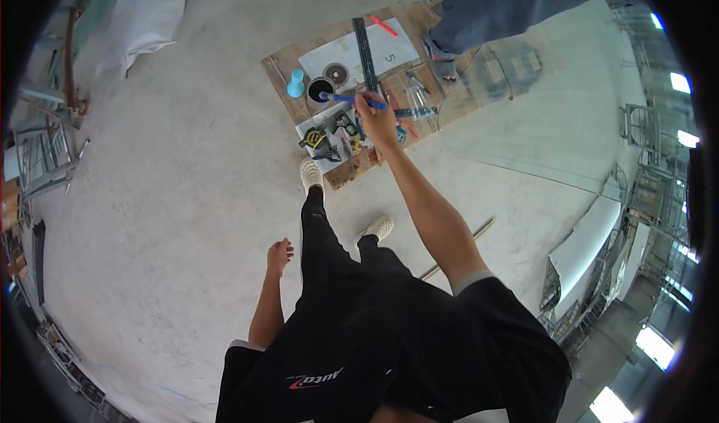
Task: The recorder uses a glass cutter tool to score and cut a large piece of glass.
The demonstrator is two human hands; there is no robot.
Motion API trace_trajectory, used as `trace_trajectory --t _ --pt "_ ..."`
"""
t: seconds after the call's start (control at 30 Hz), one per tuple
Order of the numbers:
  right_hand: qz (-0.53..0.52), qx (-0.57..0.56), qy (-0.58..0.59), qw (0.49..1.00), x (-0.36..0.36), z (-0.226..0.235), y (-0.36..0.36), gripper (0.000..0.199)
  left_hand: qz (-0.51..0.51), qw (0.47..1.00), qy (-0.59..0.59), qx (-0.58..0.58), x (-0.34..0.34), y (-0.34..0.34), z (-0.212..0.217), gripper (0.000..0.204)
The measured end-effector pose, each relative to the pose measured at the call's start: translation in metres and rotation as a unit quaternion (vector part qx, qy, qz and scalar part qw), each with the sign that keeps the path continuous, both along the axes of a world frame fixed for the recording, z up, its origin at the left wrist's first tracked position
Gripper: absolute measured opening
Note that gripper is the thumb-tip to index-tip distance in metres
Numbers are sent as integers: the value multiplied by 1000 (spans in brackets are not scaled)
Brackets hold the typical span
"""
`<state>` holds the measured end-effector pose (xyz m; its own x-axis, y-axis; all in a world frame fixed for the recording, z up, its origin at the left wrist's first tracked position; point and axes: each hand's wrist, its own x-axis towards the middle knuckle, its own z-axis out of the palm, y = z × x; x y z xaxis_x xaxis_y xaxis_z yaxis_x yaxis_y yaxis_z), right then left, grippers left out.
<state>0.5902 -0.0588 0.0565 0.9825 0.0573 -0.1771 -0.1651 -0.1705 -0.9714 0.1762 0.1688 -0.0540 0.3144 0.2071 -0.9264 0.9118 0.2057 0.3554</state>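
Brush (or something close to it), slim, straight and blue with a paler tip (341, 98): how's it gonna handle?

– Light and stiff, I'd guess, maybe softer at the tip. Could get slick if the handle's wet. I'd pinch it mid-handle, clear of the tip, pretty much where the right hand (374, 122) has it, fingers closed around the shaft.

And the other one?

– Left hand (280, 257) hangs down by the leg, half open, fingers loosely bent, nothing in it that I can see.

Cool, so where's it pointing?

– Long axis runs nearly crosswise, tip to the left, back end right and a touch nearer the body. Tip's over the round grey container with a dark mouth (312, 104) on the brown wooden board (419, 18). Can't tell if it's touching anything inside.
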Motion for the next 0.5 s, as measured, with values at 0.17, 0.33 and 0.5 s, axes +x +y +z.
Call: trace_trajectory --t 0.17,0.33,0.5 --pt "48 -164 9 985 30 -37 44 34 -3 1000 3 -7 55 45 11 42" --pt "176 -123 72 974 27 -77 30 40 -9 1000 9 -8 89 73 12 44" --pt "61 -340 142 928 72 -183 -79 33 -32 999 0 -31 99 81 6 46"
